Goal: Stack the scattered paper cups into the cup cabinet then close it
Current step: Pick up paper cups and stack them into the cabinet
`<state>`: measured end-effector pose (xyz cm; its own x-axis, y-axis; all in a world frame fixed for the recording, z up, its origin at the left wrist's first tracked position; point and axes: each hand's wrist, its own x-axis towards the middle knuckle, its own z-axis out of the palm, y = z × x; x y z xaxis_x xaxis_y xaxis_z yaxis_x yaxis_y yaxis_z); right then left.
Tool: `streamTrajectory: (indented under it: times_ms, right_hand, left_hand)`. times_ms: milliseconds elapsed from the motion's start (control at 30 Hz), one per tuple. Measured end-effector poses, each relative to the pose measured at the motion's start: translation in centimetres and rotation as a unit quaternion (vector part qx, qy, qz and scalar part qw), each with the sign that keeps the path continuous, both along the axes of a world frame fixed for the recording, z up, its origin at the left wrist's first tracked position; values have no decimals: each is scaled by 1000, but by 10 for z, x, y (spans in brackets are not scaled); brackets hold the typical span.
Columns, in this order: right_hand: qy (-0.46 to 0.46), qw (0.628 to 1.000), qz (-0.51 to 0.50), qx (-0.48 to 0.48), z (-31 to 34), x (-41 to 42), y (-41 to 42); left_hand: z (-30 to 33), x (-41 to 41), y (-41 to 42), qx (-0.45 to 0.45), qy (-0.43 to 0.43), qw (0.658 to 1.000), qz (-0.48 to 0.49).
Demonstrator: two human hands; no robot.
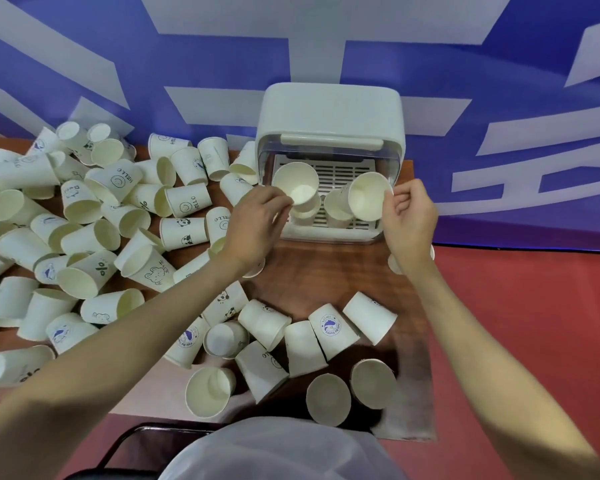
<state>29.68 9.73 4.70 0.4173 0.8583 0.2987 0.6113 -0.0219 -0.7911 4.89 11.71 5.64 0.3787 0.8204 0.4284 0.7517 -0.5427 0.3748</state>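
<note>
Head view. Cup cabinet [329, 112], white, stands at the far edge of the wooden table [312, 268] against a blue-and-white banner [430, 81]. Its clear door is raised, showing a slatted white tray [340, 174] inside. On the tray: two short stacks of paper cups, one at left [305, 209], one at right [336, 206], mouths facing the camera.

Left hand [257, 223] pinches the rim of a paper cup [297, 183], held tilted over the left stack; whether it touches that stack cannot be told. Right hand [409, 216] grips another cup [368, 195] by its rim, tilted on its side, over the right stack.

Loose paper cups [84, 216], most on their sides, cover the left half of the table. A smaller cluster [291, 348] lies near the front edge, several mouth down, some printed with pandas, whales or "HELLO".
</note>
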Motion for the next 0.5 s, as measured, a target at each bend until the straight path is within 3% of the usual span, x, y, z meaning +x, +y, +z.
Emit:
streamTrajectory:
  times_ms: [500]
  right_hand:
    - [-23,992,-13,-125,-43,-20,39]
  left_hand:
    - [-37,6,42,-57,92,994,-30]
